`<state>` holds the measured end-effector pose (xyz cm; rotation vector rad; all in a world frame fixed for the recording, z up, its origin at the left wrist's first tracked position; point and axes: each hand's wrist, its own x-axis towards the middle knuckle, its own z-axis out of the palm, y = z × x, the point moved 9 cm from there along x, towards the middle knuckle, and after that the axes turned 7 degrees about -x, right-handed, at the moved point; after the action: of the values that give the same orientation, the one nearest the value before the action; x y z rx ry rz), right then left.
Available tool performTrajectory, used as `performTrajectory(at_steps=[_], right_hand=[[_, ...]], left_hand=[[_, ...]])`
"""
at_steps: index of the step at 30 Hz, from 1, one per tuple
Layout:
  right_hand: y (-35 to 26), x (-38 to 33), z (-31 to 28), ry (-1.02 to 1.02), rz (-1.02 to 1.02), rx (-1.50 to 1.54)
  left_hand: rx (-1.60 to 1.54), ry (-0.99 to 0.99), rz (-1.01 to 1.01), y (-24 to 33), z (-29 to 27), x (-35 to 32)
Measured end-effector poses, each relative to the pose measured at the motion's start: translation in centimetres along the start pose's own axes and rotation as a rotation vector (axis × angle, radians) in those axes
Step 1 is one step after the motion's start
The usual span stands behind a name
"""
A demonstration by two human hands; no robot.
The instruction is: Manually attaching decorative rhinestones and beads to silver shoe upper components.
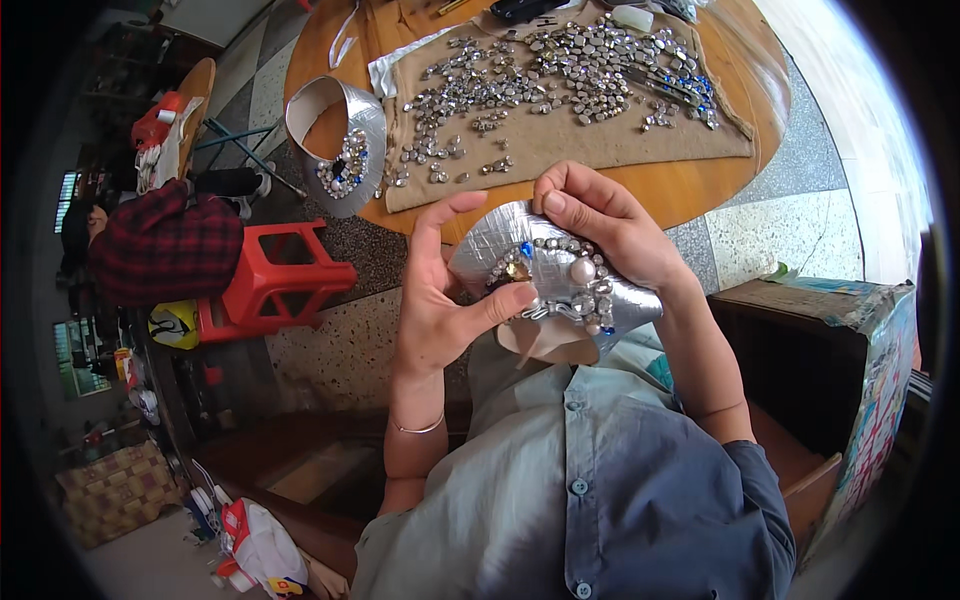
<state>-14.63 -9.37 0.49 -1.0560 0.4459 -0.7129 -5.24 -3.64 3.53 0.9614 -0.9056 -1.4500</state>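
Head view only. Silver foil-covered piece (560, 275), curved and studded with rhinestones, a large pearl bead and a blue stone, held up close to the chest between both hands, above the lap and in front of the round wooden bench (700, 190). Left hand (440, 300) half closed: thumb pressed flat onto the jewelled front near an amber stone, forefinger raised and free, remaining fingers behind the piece, out of sight. Right hand (610, 235) curled over the top edge, fingertips pinching the rim, palm cupping the back.

Judged light and thin, a card or paper core showing pale at the lower edge; likely to crease or dent under a hard squeeze, with foil skin apt to tear and glued stones apt to pop off if rubbed sideways. Best gripped at the bare foil rim and from the back, pressure on the stones straight down only.

On the bench, tan cloth (580, 150) strewn with loose silver gems (540, 80), well apart from the hands. Second silver band (345, 140), partly jewelled, at the bench's left edge. Red plastic stool (285, 280) on the speckled floor below.
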Motion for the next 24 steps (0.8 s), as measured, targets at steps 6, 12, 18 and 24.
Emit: performTrajectory(at_steps=[6, 12, 18, 24], right_hand=[[1.4, -0.2, 0.6, -0.085, 0.013, 0.261], [0.1, -0.2, -0.8, 0.031, -0.063, 0.117], [-0.6, -0.6, -1.8, 0.143, -0.064, 0.171], [3.3, -2.0, -5.3, 0.227, 0.086, 0.191]], left_hand=[[-0.135, -0.062, 0.051, -0.7, 0.2, 0.0], [-0.053, 0.074, 0.169, -0.5, -0.1, -0.4], [0.139, -0.061, 0.068, -0.3, 0.8, -0.3], [0.078, -0.01, 0.016, -0.9, 0.9, -0.4]])
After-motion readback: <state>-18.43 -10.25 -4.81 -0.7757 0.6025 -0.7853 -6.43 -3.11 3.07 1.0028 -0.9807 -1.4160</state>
